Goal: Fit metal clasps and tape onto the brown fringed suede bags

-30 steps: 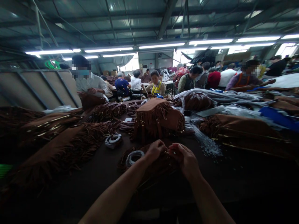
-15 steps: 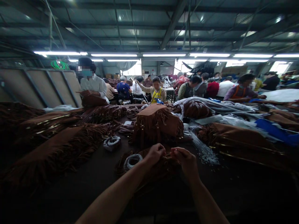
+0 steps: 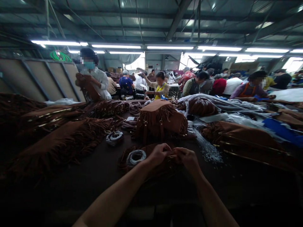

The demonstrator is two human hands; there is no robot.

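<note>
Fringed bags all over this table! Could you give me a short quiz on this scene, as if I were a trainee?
1. True or false: a fringed bag stands beyond the left hand and right hand.
2. Which lies nearest the left hand? A: grey coil; B: blue sheet; C: white shirt.
3. Fill in: the co-worker at far left holds up a brown ____.

Key: 1 true; 2 A; 3 bag.

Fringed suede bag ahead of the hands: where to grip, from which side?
Pinch the flat top panel of the brown fringed suede bag from above. The bag stands upright, and that panel is bare and level; the fringe hanging below it would slip.
</note>
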